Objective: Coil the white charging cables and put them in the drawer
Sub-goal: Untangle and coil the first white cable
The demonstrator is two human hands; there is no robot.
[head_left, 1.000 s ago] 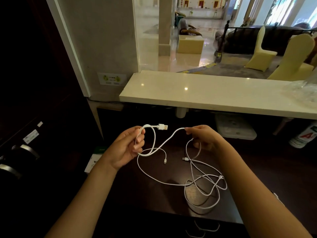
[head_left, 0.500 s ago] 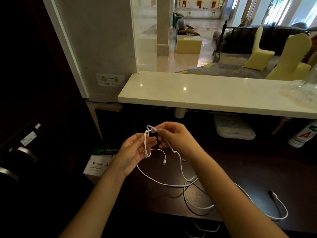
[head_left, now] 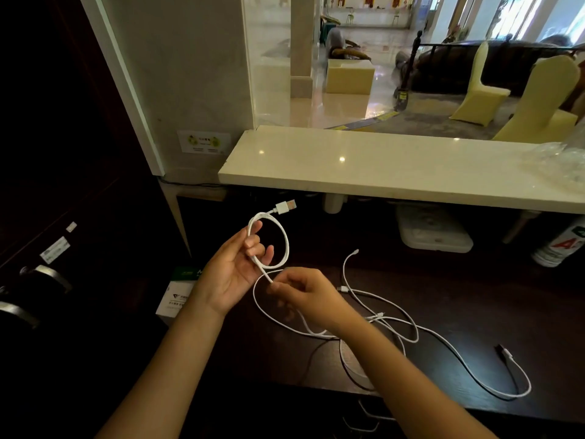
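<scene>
My left hand (head_left: 235, 274) holds a small loop of a white charging cable (head_left: 286, 245) between thumb and fingers, with the cable's USB plug (head_left: 286, 206) sticking up and to the right. Just below the loop, my right hand (head_left: 304, 291) pinches the same cable. The rest of this cable trails down onto the dark desk (head_left: 474, 296). More loose white cable (head_left: 443, 339) lies tangled on the desk to the right, ending in a bend near the front edge. A drawer handle (head_left: 370, 415) shows below the desk's front edge.
A white stone counter (head_left: 395, 166) overhangs the back of the desk. Under it sit a white flat box (head_left: 433, 232) and a can (head_left: 560, 248) at the right. A white and green carton (head_left: 179, 296) lies left of my left wrist. Crinkled plastic (head_left: 560, 160) rests on the counter.
My right hand dropped from the loop's top to a spot just under it, sliding along the cable. The loop in my left hand grew rounder, and the USB plug now points up.
</scene>
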